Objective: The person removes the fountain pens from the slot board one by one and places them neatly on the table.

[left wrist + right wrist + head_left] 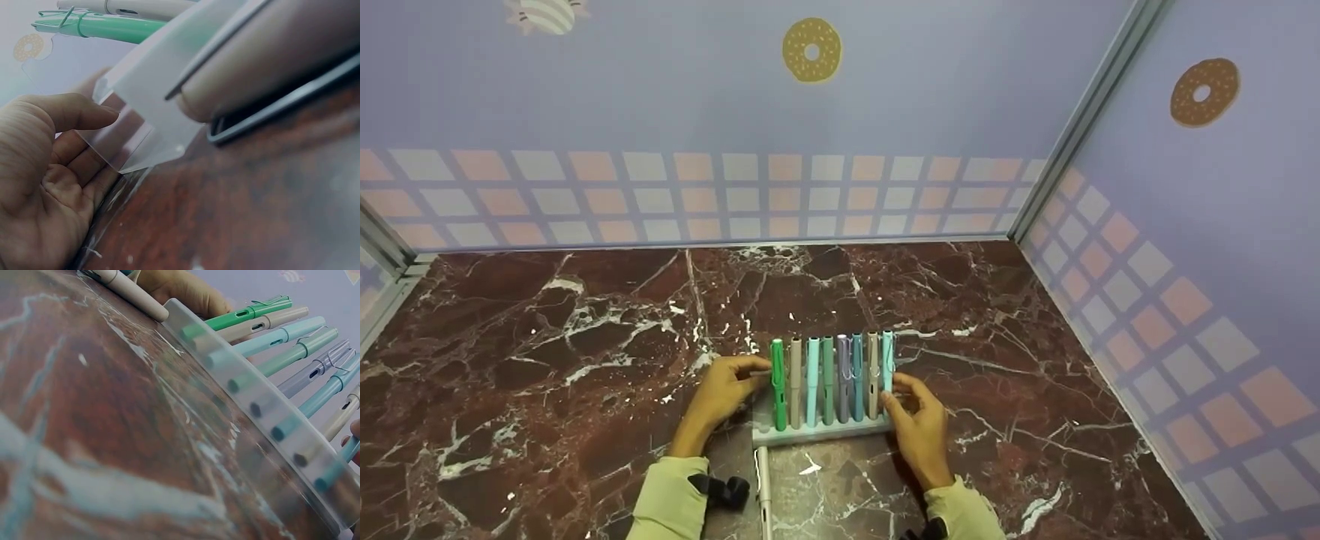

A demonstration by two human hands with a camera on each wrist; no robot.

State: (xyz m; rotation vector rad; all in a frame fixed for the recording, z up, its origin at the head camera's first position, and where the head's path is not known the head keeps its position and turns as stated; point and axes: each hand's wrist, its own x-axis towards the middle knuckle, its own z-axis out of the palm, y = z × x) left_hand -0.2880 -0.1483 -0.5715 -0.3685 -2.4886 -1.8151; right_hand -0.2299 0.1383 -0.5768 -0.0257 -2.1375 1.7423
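Note:
A frosted, see-through pen stand (840,433) sits on the marble-patterned table, holding several upright capped pens in a row. At its left end stands a bright green pen (778,382); beige, light blue, green, purple and blue ones follow. My left hand (724,396) grips the stand's left end, thumb (104,115) in front and fingers behind. My right hand (921,429) is at the other end, pinching the light blue pen (888,360) between thumb and fingers. That pen's lower end (329,478) shows inside the stand.
One pale beige pen (764,487) lies on the table before the stand's left end, pointing toward me. A patterned wall (660,112) closes off the back, and another (1222,225) the right side. Dark straps with small devices (727,493) sit at my wrists.

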